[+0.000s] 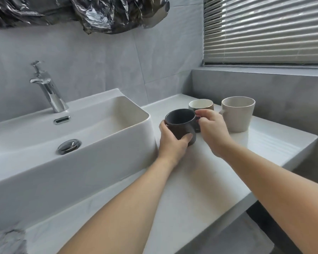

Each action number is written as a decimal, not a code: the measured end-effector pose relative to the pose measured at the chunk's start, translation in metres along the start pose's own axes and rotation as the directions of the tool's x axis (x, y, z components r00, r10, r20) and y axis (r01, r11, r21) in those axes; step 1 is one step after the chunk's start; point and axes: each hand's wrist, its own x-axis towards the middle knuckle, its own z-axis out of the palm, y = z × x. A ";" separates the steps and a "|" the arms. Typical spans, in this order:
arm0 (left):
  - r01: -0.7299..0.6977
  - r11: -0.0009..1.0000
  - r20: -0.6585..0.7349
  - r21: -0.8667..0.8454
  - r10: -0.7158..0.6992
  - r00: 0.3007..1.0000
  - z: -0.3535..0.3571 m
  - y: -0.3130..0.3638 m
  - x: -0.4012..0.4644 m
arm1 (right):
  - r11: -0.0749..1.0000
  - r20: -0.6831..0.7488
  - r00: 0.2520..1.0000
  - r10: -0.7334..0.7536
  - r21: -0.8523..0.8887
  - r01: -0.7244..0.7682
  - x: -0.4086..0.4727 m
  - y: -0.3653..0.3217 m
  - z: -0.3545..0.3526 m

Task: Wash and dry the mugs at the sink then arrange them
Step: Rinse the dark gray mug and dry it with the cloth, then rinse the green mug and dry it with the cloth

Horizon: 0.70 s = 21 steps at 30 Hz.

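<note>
Mug: dark grey ceramic mug [181, 125], frame centre, on the white countertop [191, 180]
Left hand [173, 142]: wrapped round its body
Right hand [212, 128]: pinching its handle side
Risk: lifting could knock the brown-sided mug [201, 105] just behind

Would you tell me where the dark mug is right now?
In the head view, the dark mug stands on the white counter just right of the sink, gripped by the left hand, in front of two pale mugs.
</note>
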 end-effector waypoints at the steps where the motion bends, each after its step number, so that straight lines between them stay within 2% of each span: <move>1: 0.003 1.000 -0.003 0.004 -0.003 1.000 -0.001 -0.001 0.002 | 1.000 -0.012 1.000 -0.004 -0.011 0.004 0.001 0.001 0.003; 8: 0.040 0.999 0.019 0.004 -0.040 0.999 -0.004 -0.005 0.010 | 0.998 -0.039 0.998 -0.051 -0.032 0.050 0.004 0.012 0.012; 12: 0.109 0.986 -0.006 0.122 -0.109 0.994 -0.005 0.002 0.001 | 0.998 -0.021 0.999 -0.041 -0.045 0.040 -0.004 0.009 0.011; 16: 0.149 0.969 0.011 0.199 -0.154 0.988 -0.022 0.027 -0.033 | 0.993 -0.027 0.997 -0.067 -0.095 0.064 -0.029 -0.014 0.002; 18: 0.160 0.974 0.037 0.158 -0.168 0.985 -0.040 0.044 -0.057 | 0.992 -0.039 0.997 -0.071 -0.103 0.067 -0.045 -0.033 -0.002; 21: 0.041 0.992 0.025 0.119 -0.044 0.999 -0.082 0.078 -0.086 | 0.983 -0.010 0.990 -0.139 -0.120 0.137 -0.076 -0.068 -0.003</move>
